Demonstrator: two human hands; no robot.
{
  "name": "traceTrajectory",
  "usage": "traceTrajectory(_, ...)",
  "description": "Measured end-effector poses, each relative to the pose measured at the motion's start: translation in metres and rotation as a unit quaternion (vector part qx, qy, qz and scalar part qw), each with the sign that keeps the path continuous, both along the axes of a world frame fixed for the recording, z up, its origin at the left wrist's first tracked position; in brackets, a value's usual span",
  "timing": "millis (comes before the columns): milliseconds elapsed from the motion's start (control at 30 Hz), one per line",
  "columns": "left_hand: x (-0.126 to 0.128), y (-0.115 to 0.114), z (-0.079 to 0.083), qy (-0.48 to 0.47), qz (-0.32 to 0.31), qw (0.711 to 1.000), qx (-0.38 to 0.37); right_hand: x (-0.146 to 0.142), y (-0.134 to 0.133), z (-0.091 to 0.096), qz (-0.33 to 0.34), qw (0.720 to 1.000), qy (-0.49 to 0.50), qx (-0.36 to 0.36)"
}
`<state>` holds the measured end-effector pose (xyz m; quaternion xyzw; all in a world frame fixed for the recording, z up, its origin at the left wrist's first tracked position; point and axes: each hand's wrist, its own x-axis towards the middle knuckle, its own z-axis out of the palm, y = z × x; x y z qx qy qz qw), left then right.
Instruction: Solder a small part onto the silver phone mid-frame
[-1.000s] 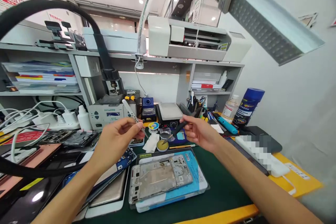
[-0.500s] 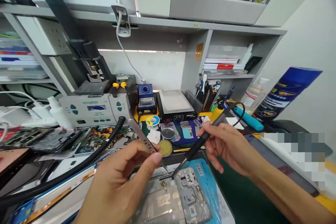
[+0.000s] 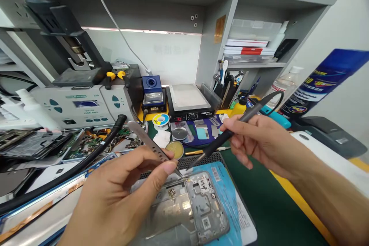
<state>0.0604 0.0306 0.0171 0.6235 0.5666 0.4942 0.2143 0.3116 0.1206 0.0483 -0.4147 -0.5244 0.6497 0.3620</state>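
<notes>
Between thumb and fingers, my left hand (image 3: pixel 129 196) pinches a pair of metal tweezers (image 3: pixel 150 144) with a row of holes. Their tips meet the upper edge of an opened phone frame (image 3: pixel 201 200), which shows bare metal and a small handwritten label. My right hand (image 3: pixel 256 138) grips a black soldering iron (image 3: pixel 221 140), its tip just above the same edge, close to the tweezers; whether it touches cannot be made out. Under the phone lies a blue and white packet (image 3: pixel 230 192). Part of the phone's left side is hidden by my left hand.
Behind stand a hot plate (image 3: pixel 190 100), a blue soldering station (image 3: pixel 152 94) and a grey hot air station (image 3: pixel 83 103). A solder spool (image 3: pixel 160 119) and a round flux tin (image 3: pixel 175 149) lie nearer. A black hose (image 3: pixel 95 157) crosses the left; a blue spray can (image 3: pixel 323 84) stands right.
The view has tipped downward and come closer. The soldering iron's tip has lifted slightly from the phone's edge, while the tweezers' tips have come down onto that edge.
</notes>
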Motion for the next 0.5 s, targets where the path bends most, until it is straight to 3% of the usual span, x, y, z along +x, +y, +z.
traceTrajectory(100,0.003,-0.002,0.003,0.014,-0.012,1.0,0.006,0.011,0.0,0.01,0.045,0.999,-0.015,0.021)
traceTrajectory(200,0.004,-0.003,0.006,0.025,-0.034,0.999,-0.006,0.015,-0.006,0.007,0.064,0.996,-0.041,0.048)
traceTrajectory(400,0.009,-0.003,0.01,0.06,-0.045,0.997,0.006,0.002,-0.018,-0.021,-0.028,0.997,0.002,0.067)
traceTrajectory(500,0.013,-0.003,0.009,0.051,-0.03,0.998,0.013,-0.003,-0.023,-0.029,-0.042,0.996,0.0,0.075)
